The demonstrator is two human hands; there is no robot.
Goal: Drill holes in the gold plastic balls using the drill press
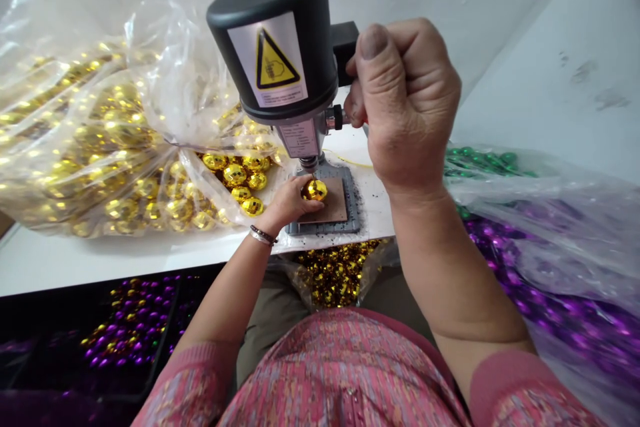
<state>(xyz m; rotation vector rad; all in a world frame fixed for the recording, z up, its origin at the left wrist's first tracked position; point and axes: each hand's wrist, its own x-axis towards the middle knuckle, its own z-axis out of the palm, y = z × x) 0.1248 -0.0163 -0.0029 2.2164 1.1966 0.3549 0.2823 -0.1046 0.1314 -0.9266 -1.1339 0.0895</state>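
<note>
My left hand (pixel 291 202) pinches a faceted gold ball (pixel 316 191) on the brown pad (pixel 331 208) of a press. Above the ball stands the press's black head (pixel 280 33), bearing a yellow warning triangle. The ram (pixel 308 163) comes down just behind the ball; I cannot tell whether they touch. My right hand (pixel 410 93) is closed at the head's right side, its fingers wrapped round the press's lever, which the hand mostly hides.
A clear bag (pixel 100 147) of gold balls lies left of the press, several balls (pixel 245 177) spilling out. More gold balls (pixel 335 273) fill a bag at my lap. Purple balls (pixel 550 300) and green balls (pixel 485 160) lie in plastic at right. A black tray (pixel 45 307) is lower left.
</note>
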